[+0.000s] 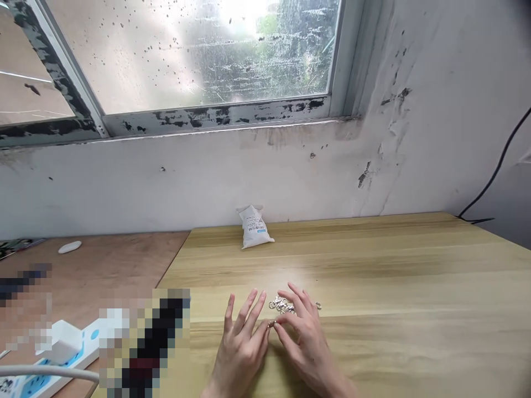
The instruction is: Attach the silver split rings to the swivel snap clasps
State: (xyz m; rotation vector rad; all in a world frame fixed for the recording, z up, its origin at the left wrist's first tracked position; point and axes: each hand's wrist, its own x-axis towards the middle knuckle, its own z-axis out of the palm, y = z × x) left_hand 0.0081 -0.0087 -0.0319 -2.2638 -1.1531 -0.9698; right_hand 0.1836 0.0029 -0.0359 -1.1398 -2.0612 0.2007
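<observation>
Both of my hands rest on a light wooden table (373, 287) near its front edge. My left hand (243, 345) and my right hand (302, 340) meet at thumb and forefinger, pinching one small silver metal clasp (271, 324) between them; the other fingers are spread. Just beyond my right fingers lies a small pile of silver metal clasps (284, 304) on the tabletop, with one piece (318, 305) a little to the right.
A small white printed pouch (254, 226) stands at the table's far edge against the stained wall. A brown board (108, 265) adjoins on the left, carrying a white-and-blue power strip (62, 354) and a small white oval object (69, 247). A black cable (498, 166) hangs at right.
</observation>
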